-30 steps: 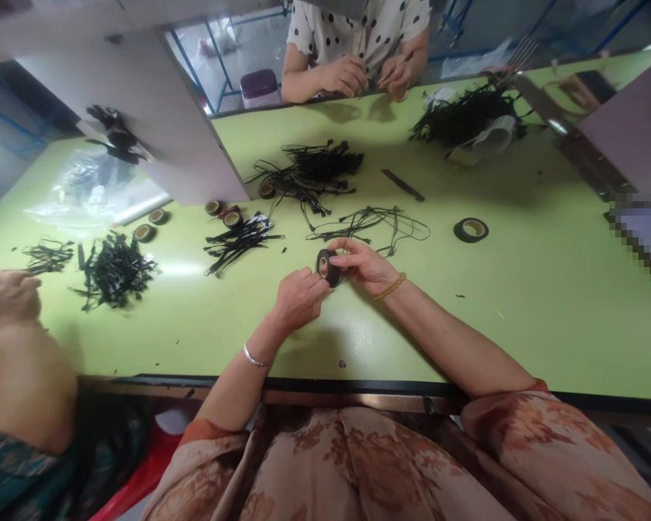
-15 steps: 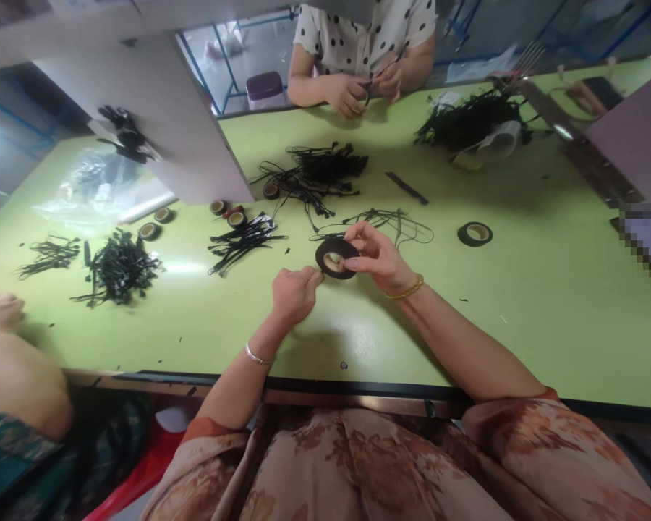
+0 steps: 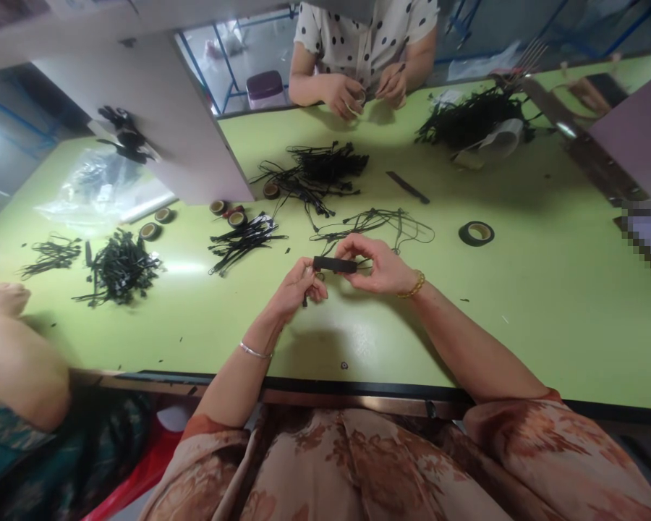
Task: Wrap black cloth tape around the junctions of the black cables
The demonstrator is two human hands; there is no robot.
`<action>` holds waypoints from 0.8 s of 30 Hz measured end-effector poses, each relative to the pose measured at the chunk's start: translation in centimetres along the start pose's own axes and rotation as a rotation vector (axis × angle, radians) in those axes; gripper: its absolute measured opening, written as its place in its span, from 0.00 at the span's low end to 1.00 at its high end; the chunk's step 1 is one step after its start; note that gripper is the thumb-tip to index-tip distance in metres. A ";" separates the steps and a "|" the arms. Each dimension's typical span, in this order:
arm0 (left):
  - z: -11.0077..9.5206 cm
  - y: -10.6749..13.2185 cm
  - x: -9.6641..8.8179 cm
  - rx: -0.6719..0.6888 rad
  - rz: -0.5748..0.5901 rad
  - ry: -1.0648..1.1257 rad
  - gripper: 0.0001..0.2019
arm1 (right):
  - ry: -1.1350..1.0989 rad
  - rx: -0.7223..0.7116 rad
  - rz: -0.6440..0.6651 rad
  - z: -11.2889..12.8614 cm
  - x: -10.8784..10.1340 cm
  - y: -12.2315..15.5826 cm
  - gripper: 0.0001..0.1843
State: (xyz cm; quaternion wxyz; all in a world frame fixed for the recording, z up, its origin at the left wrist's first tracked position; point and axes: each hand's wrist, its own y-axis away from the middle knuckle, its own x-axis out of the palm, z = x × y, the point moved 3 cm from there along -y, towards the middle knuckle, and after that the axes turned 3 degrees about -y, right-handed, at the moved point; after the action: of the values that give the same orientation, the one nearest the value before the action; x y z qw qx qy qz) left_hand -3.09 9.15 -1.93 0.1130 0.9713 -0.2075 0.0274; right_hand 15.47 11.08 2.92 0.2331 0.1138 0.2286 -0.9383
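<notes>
Edge-on between my hands is a roll of black tape [image 3: 335,265]. My right hand [image 3: 377,264] grips its right end between thumb and fingers. At its left end, my left hand [image 3: 299,286] is closed on a thin black cable [image 3: 304,299], whose end hangs below the fingers. How the tape meets the cable is hidden by my fingers. Just beyond my hands lie loose black cables [image 3: 401,226] on the green table [image 3: 412,340]. To the left is a small bundle of black cables [image 3: 244,242].
Another black tape roll [image 3: 476,233] lies to the right. Several small rolls and a cable pile [image 3: 122,268] are on the left. A grey divider panel [image 3: 195,137] stands at back left. Opposite, a co-worker's hands [image 3: 347,98] work near a cable heap [image 3: 325,166].
The tape roll has turned from showing its face to edge-on. My left hand has rotated, showing its fingers and a cable end. The co-worker's hands opposite have moved slightly.
</notes>
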 end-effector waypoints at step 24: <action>-2.1 1.9 0.4 0.489 -0.329 -0.894 0.11 | -0.433 0.395 0.087 -2.8 0.1 0.1 0.36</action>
State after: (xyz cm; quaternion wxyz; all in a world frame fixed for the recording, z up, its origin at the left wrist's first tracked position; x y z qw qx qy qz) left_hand -3.47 7.83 0.56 -0.2133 0.9059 -0.0680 -0.3595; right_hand 15.73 12.28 0.43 0.2899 -0.0361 -0.0187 -0.9562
